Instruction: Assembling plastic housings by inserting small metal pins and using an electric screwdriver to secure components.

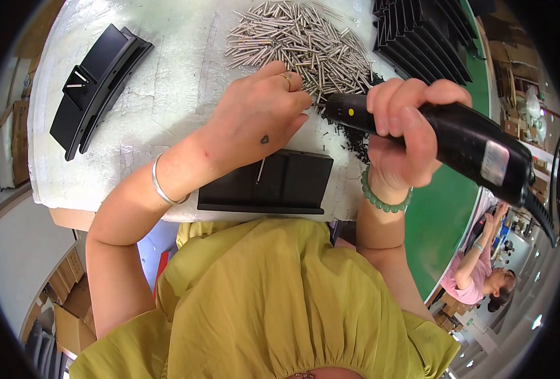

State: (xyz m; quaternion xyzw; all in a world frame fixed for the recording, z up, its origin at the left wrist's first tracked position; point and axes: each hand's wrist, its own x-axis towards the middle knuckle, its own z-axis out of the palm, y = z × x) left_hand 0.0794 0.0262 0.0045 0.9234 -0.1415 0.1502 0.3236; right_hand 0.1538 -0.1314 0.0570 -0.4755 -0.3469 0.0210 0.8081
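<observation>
My right hand (406, 123) is wrapped round a black corded electric screwdriver (466, 136), its nose pointing left toward my left hand. My left hand (261, 107) has its fingers pinched together close to that nose; whatever they hold, if anything, is hidden. Below my left hand, near the table edge, lies a black plastic panel (296, 183) with a slim silver pin (260, 170) standing on it. Just beyond my fingers spreads a heap of silver metal pins (299, 41). Small black screws (354, 140) are scattered beneath the screwdriver.
At the left of the white-covered table (166, 95) rest black curved panels (93, 91) with small pins on them. A row of black panels (419, 41) stands at the far right. Beyond the right edge is a green surface (441, 221), and a person in pink (473, 278) works there.
</observation>
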